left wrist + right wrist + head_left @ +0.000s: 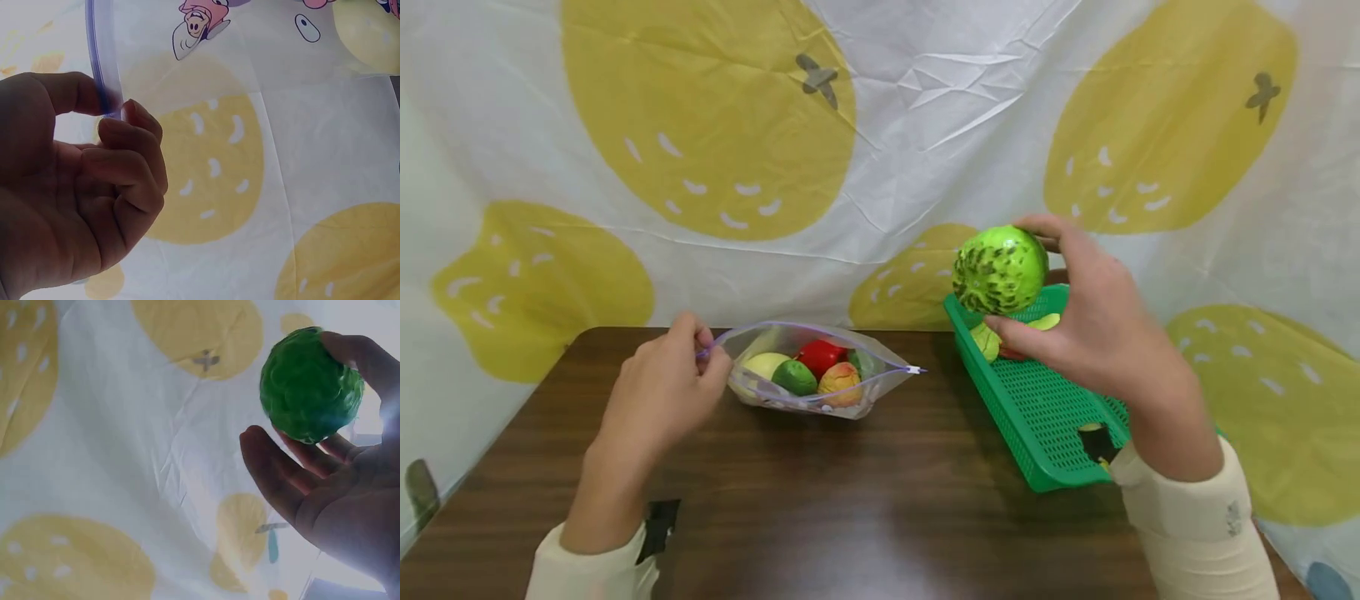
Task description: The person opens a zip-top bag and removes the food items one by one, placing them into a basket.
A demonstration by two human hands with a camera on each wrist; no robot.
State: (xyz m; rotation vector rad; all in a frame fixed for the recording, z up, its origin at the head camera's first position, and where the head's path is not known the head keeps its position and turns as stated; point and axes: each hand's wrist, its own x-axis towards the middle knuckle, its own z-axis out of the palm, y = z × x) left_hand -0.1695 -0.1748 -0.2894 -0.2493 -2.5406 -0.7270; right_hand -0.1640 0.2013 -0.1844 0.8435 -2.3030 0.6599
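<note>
Knobbly, glossy green fruit (1000, 269), near-round, dark-flecked, held aloft by the right hand (1097, 321), thumb and fingers curved round it. Near it, a perforated green plastic basket (1047, 475). Left hand (662, 383) pinches the purple edge of a clear zip bag (874, 390), mouth gaping, rounded produce (793, 377) inside. Wood-grain bench (865, 492); creased lemon-print cloth (917, 125) behind.

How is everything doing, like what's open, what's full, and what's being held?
Zip bag: open, fruit inside
Bag slider: at the end away from the left hand
Left hand: pinching the bag's edge
Right hand: holding the bumpy green fruit
Bumpy green fruit: lifted up, outside the bag
Green basket: partly filled, bare mesh showing
Fruit-print cloth: hanging, creased
</note>
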